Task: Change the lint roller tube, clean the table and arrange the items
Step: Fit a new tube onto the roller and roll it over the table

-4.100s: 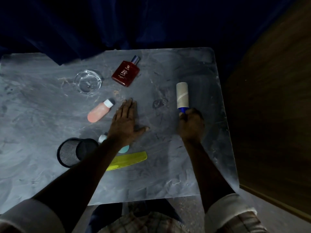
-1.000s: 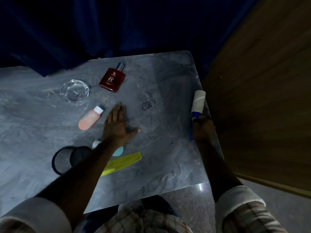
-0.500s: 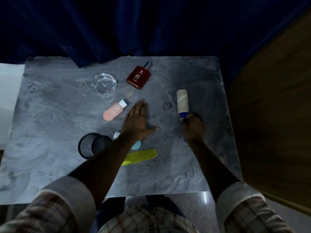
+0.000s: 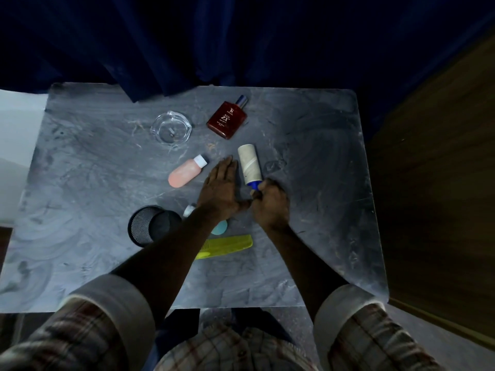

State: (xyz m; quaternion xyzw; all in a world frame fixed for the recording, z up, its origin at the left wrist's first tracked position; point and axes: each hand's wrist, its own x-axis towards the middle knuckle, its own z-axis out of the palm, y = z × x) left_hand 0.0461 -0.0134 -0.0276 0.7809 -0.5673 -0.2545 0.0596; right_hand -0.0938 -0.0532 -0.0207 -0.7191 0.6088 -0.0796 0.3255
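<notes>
My right hand (image 4: 270,207) grips the blue handle of the lint roller (image 4: 249,164), whose pale tube lies on the grey table (image 4: 321,183) just right of my left fingertips. My left hand (image 4: 221,191) rests flat on the table, fingers together, palm down, holding nothing. A red perfume bottle (image 4: 227,119) lies beyond the roller. A pink bottle with a white cap (image 4: 187,174) lies left of my left hand. A yellow comb (image 4: 227,245) and a small teal item (image 4: 219,227) lie partly under my left forearm.
A clear glass ashtray (image 4: 171,127) sits at the back, with bits of hair or lint on the table around it. A black mesh cup (image 4: 150,225) lies on its side near my left forearm. A dark blue curtain hangs behind; a wooden panel stands to the right.
My right hand has brought the lint roller leftward from near the table's right edge to beside my left fingertips. My left hand has stayed flat in place.
</notes>
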